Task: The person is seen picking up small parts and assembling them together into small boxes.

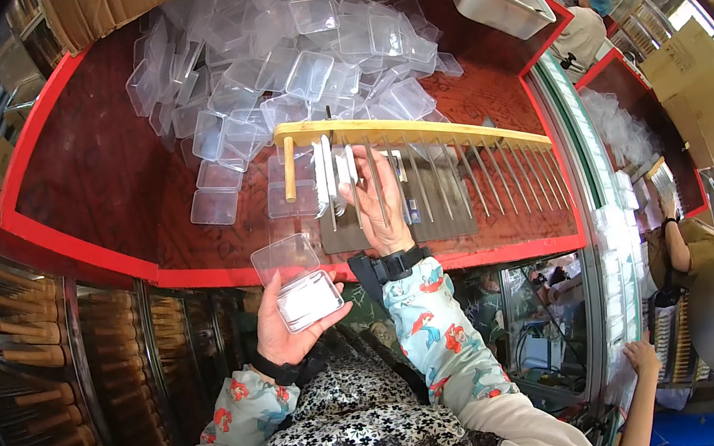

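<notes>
Down at the left, the left hand (285, 327) cradles an open clear plastic box (300, 285) with white pieces inside, fingers curled under it. Over to the right, the right hand (382, 211) reaches into the wooden rack (408, 130) of metal pins, fingers pinching small white pieces (334, 172) hung there. Behind, empty clear boxes (290, 60) heap on the red table (88, 168).

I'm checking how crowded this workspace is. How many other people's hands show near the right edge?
2. One hand reaches up at the lower right; another raised hand with a wristband shows higher up by the right edge. Others may be hidden.
</notes>
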A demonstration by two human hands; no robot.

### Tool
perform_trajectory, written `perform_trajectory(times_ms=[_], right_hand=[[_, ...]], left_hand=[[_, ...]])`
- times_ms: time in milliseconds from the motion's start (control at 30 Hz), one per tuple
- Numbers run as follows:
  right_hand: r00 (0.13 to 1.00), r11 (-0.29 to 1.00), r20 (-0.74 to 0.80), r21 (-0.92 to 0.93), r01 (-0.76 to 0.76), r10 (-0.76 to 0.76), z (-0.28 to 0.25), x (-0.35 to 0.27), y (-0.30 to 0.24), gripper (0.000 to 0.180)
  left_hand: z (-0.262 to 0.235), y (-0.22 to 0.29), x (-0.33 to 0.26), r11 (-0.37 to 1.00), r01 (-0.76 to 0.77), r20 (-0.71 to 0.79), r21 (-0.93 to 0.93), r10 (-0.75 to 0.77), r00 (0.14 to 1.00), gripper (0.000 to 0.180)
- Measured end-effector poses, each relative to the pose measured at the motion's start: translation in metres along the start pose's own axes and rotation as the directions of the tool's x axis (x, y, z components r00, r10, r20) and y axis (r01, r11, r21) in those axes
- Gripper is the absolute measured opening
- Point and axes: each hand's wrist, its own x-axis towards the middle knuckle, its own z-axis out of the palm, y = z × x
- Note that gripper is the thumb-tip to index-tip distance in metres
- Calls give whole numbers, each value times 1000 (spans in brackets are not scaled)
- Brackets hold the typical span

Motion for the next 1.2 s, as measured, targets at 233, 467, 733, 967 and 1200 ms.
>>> perform_trajectory(times_ms=[233,467,733,967,1200], right_hand=[[986,986,97,-113,-122,133,-8,-64,-39,53],[969,319,227,-929,187,95,-5,-130,-71,47],[940,253,-286,-938,-236,-185,-53,-169,-116,56],[982,665,-129,-747,-6,-135,-85,-194,-119,24],[932,919,-341,-393,-21,-125,-109,-214,-104,22]], left_hand=[[8,-12,7,988,50,40,147,-57,998,60],[12,-63,35,893,185,-5,410,-201,980,61],[40,-113,51,778,480,-106,406,-481,870,62],[59,-128,59,682,556,-132,475,-570,811,75],[82,-149,59,584,60,117,810,-262,958,57]])
